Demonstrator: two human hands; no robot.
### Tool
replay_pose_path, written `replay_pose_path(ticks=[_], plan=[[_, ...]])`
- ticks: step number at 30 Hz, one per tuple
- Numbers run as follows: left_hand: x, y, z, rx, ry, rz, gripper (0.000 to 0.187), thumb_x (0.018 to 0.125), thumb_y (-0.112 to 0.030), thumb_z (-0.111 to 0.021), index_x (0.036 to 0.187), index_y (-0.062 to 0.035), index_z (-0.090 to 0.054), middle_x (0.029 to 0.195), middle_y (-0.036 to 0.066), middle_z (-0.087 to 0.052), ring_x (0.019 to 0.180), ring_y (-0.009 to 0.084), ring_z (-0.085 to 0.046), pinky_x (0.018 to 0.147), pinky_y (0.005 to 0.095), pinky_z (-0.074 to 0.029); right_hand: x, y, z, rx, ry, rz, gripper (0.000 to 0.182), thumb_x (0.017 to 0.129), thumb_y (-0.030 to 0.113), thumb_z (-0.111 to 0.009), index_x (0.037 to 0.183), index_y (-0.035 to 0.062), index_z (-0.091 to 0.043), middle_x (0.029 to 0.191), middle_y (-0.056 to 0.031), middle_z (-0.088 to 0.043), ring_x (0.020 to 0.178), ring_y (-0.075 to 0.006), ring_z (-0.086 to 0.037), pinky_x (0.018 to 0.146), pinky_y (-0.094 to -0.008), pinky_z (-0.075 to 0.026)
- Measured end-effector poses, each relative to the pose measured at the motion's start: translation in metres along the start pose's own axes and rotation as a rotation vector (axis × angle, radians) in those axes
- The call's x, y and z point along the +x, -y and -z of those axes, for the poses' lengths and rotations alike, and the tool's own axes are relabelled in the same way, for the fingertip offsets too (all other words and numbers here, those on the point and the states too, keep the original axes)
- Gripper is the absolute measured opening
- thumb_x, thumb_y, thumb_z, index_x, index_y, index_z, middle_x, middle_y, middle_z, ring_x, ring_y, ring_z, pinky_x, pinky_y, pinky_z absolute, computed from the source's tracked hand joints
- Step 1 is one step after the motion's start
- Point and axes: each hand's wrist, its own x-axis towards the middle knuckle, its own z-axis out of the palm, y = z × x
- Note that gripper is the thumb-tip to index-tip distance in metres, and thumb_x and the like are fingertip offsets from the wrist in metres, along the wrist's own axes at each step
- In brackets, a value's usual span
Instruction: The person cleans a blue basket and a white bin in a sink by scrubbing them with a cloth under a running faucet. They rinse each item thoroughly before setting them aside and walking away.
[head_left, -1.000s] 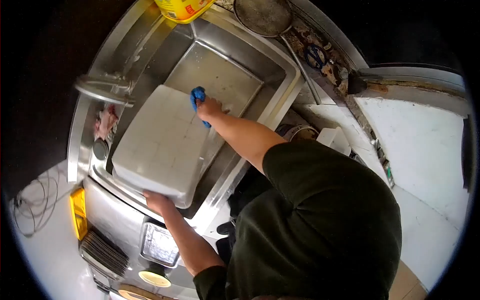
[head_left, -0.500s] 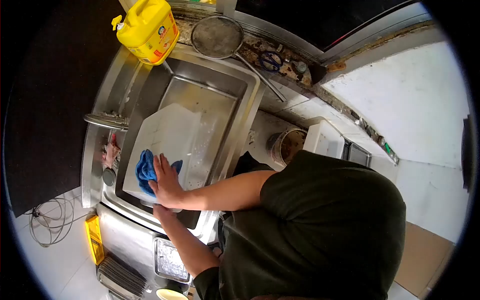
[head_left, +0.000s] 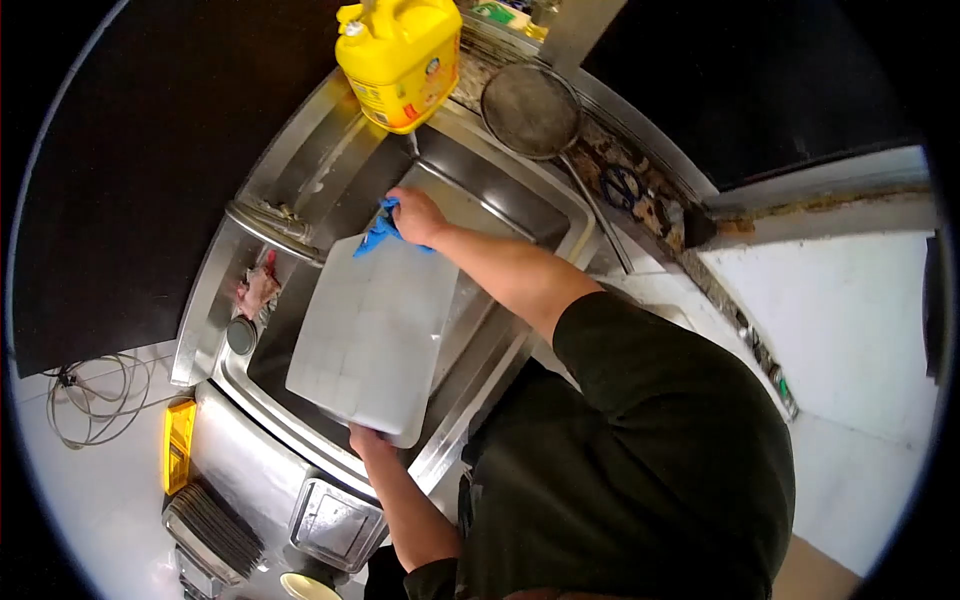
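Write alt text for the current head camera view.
In a metal sink, a person's left hand holds one end of a whitish tub while the right hand holds a blue cloth at the other; a yellow jug stands nearby.

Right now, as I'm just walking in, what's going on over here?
A person is bent over a metal sink with a pale plastic tub in it. Their left hand holds the tub's near edge, while their right hand has a blue cloth at its far end. A yellow jug and a round strainer are beyond the basin.
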Motion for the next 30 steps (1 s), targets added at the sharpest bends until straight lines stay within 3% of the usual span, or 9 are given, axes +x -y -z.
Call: replay_pose_path(ticks=[5, 7, 10, 15, 21, 24, 26, 28, 30], plan=[[0.020, 0.009, 0.010, 0.030, -0.086, 0.027, 0.053, 0.093, -0.041, -0.047, 0.127, -0.0004, -0.049, 0.117, 0.013, -0.060, 0.102, 0.0304, -0.060, 0.083, 0.0441, -0.053, 0.082, 0.053, -0.020, 0.009, 0.296, 0.196, 0.036, 0.081, 0.034, -0.055, 0.103, 0.0075, -0.066, 0.103, -0.0198, -0.064, 0.096, -0.0379, -0.060, 0.085, -0.0434, -0.048], [0.019, 0.014, 0.008, -0.026, -0.104, -0.008, 0.054, 0.092, -0.040, -0.050, 0.127, 0.0003, -0.048, 0.116, 0.013, -0.060, 0.102, 0.0309, -0.060, 0.083, 0.0446, -0.053, 0.109, 0.093, -0.032, -0.069, 0.390, 0.227, 0.047, 0.086, 0.045, -0.047, 0.091, 0.0031, -0.068, 0.095, -0.0214, -0.064, 0.091, -0.0395, -0.060, 0.080, -0.0439, -0.048], [0.022, 0.023, 0.017, 0.001, -0.138, -0.049, 0.056, 0.091, -0.041, -0.053, 0.127, 0.0019, -0.048, 0.115, 0.013, -0.060, 0.101, 0.0312, -0.061, 0.082, 0.0452, -0.054, 0.120, 0.150, -0.038, 0.012, 0.364, 0.022, 0.055, 0.087, 0.050, -0.048, 0.090, -0.0016, -0.068, 0.095, -0.0233, -0.064, 0.091, -0.0397, -0.060, 0.082, -0.0437, -0.048], [0.019, 0.025, 0.012, 0.004, -0.203, -0.006, 0.059, 0.091, -0.041, -0.054, 0.127, 0.0043, -0.047, 0.114, 0.013, -0.061, 0.099, 0.0309, -0.062, 0.081, 0.0458, -0.054, 0.129, 0.159, -0.062, -0.098, 0.284, 0.166, 0.055, 0.080, 0.053, -0.057, 0.093, 0.0009, -0.068, 0.096, -0.0206, -0.065, 0.094, -0.0373, -0.061, 0.081, -0.0442, -0.049], [0.020, 0.027, 0.000, -0.038, -0.158, 0.018, 0.058, 0.092, -0.043, -0.052, 0.125, 0.0045, -0.048, 0.113, 0.014, -0.061, 0.099, 0.0306, -0.062, 0.080, 0.0448, -0.054, 0.127, 0.154, -0.060, -0.223, 0.284, 0.201, 0.035, 0.081, 0.038, -0.056, 0.101, 0.0104, -0.067, 0.100, -0.0190, -0.065, 0.095, -0.0358, -0.062, 0.081, -0.0438, -0.050], [0.028, 0.019, -0.002, -0.028, -0.188, 0.049, 0.058, 0.093, -0.043, -0.050, 0.126, 0.0047, -0.048, 0.114, 0.014, -0.061, 0.099, 0.0307, -0.062, 0.081, 0.0439, -0.053, 0.136, 0.116, -0.067, -0.177, 0.308, 0.149, 0.032, 0.081, 0.031, -0.052, 0.082, 0.0023, -0.068, 0.088, -0.0232, -0.064, 0.085, -0.0386, -0.063, 0.076, -0.0453, -0.051], [0.035, 0.021, -0.001, -0.053, -0.167, 0.043, 0.059, 0.093, -0.043, -0.049, 0.127, 0.0050, -0.047, 0.115, 0.014, -0.060, 0.100, 0.0308, -0.061, 0.082, 0.0438, -0.053, 0.145, 0.075, -0.089, -0.273, 0.189, 0.293, 0.034, 0.081, 0.030, -0.052, 0.074, 0.0008, -0.067, 0.080, -0.0238, -0.064, 0.079, -0.0393, -0.063, 0.073, -0.0466, -0.050], [0.027, 0.011, -0.016, -0.057, -0.181, 0.065, 0.057, 0.094, -0.041, -0.047, 0.127, 0.0060, -0.046, 0.117, 0.015, -0.059, 0.102, 0.0307, -0.060, 0.086, 0.0435, -0.050, 0.115, 0.085, -0.067, -0.346, 0.219, 0.278, 0.034, 0.081, 0.031, -0.052, 0.073, 0.0022, -0.068, 0.076, -0.0228, -0.063, 0.076, -0.0391, -0.062, 0.069, -0.0468, -0.050], [0.054, 0.022, -0.009, -0.082, -0.146, 0.057, 0.056, 0.095, -0.039, -0.045, 0.127, 0.0065, -0.046, 0.118, 0.015, -0.059, 0.104, 0.0308, -0.059, 0.086, 0.0436, -0.049, 0.080, 0.088, -0.060, -0.341, 0.430, 0.366, 0.028, 0.080, 0.030, -0.055, 0.077, 0.0051, -0.068, 0.077, -0.0209, -0.064, 0.076, -0.0379, -0.062, 0.068, -0.0449, -0.050]])
